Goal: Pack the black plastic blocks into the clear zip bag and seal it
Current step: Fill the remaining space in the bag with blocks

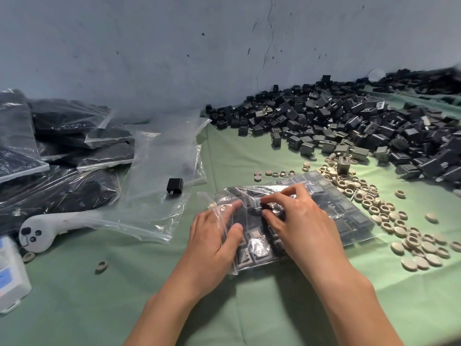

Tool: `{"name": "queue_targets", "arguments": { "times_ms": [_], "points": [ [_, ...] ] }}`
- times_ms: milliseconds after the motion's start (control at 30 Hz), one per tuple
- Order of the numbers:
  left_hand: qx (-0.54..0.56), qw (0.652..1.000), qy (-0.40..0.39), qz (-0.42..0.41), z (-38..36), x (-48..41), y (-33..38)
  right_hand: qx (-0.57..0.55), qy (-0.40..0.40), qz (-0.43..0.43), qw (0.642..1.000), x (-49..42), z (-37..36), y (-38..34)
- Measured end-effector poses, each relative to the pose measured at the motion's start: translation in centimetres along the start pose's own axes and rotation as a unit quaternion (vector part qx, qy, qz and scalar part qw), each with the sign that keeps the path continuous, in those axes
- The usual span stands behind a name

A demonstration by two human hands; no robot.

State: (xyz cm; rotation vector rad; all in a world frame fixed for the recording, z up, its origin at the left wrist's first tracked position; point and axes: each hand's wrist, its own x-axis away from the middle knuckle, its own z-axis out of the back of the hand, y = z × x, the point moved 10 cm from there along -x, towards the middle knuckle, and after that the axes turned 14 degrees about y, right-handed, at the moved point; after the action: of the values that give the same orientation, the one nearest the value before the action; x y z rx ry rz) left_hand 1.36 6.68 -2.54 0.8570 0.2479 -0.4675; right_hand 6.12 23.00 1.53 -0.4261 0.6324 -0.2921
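left grip [214,236] pinching zip bag [349,216] flap — fingers under, thumb on top | right grip [299,221] pinching bag film | black blocks [349,121] heaped beyond bag

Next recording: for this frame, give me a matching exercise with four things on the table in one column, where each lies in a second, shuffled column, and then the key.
Things
1. lone black block
2. filled zip bag
3. beige rings
4. stack of packed bags

Places
A. held by the left hand and right hand, near the centre
B. piled at the far left
C. lying on an empty clear bag
D. scattered on the green cloth, right of the hands

Pairs: 1-C, 2-A, 3-D, 4-B
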Motion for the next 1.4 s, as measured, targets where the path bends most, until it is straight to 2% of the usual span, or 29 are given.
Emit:
{"name": "queue_targets", "arguments": {
  "times_ms": [233, 333, 400, 467, 567, 633, 700, 733, 833, 900, 967, 1067, 1133, 1167, 1233, 1300, 1333, 1400],
  "points": [
    [0.09, 0.995, 0.024, 0.03, 0.7, -0.1, 0.2, -0.013, -0.007, 0.0, 1.0, -0.1, 0.0, 0.1],
    [0.126, 0.991, 0.001, 0.048, 0.1, 0.2, 0.1, -0.015, -0.013, 0.002, 1.0, -0.2, 0.0, 0.2],
    [0.127, 0.991, -0.02, 0.049, -0.4, 0.6, 0.3, -0.017, -0.02, 0.004, 1.0, -0.2, -0.1, 0.3],
    [0.107, 0.994, -0.002, 0.036, 0.0, 0.5, 0.6, -0.026, -0.025, -0.001, 0.999, -0.2, -0.2, 0.3],
    [0.108, 0.992, 0.058, 0.042, 1.3, 0.2, 0.2, -0.091, 0.009, -0.043, 0.995, -0.5, 0.8, 0.8],
    [0.155, 0.985, 0.039, 0.061, 0.9, 0.5, -0.1, -0.166, 0.046, -0.09, 0.981, -0.8, 1.7, 1.5],
    [0.19, 0.98, 0.002, 0.064, 0.1, 0.9, 0.4, -0.279, 0.067, -0.166, 0.943, -0.8, 2.1, 2.6],
    [0.195, 0.979, -0.01, 0.063, -0.1, 0.9, 0.6, -0.342, 0.069, -0.217, 0.912, -0.8, 2.1, 3.3],
    [0.204, 0.976, -0.021, 0.066, -0.2, 0.9, 0.7, -0.492, 0.048, -0.359, 0.792, -0.3, 1.2, 4.7],
    [0.218, 0.972, -0.014, 0.081, 0.0, 0.8, 0.5, -0.559, 0.037, -0.401, 0.725, 0.0, 0.7, 5.1],
    [0.21, 0.973, 0.032, 0.087, 1.1, 0.5, 0.3, -0.61, 0.034, -0.422, 0.67, 0.3, 0.6, 5.3],
    [0.166, 0.956, 0.203, 0.133, 4.9, 0.2, -1.7, -0.654, 0.011, -0.424, 0.626, 0.3, 0.4, 4.5],
    [0.107, 0.946, 0.29, 0.099, 7.4, 0.6, -1.5, -0.663, -0.013, -0.41, 0.626, 0.2, 0.3, 3.1],
    [0.088, 0.946, 0.305, 0.062, 7.8, 0.9, -0.6, -0.666, -0.03, -0.4, 0.629, 0.3, 0.0, 2.1],
    [0.071, 0.957, 0.278, -0.041, 7.2, 1.1, 2.4, -0.665, -0.076, -0.376, 0.641, 0.9, -1.1, -0.6],
    [0.061, 0.964, 0.223, -0.132, 5.5, 1.8, 5.0, -0.648, -0.108, -0.331, 0.677, 1.5, -2.2, -3.1],
    [0.058, 0.965, 0.206, -0.149, 4.9, 1.9, 5.5, -0.639, -0.113, -0.303, 0.698, 1.7, -2.4, -4.0],
    [0.062, 0.97, 0.198, -0.126, 4.9, 1.7, 4.9, -0.617, -0.105, -0.247, 0.74, 1.7, -2.5, -5.5]
  ]
}}
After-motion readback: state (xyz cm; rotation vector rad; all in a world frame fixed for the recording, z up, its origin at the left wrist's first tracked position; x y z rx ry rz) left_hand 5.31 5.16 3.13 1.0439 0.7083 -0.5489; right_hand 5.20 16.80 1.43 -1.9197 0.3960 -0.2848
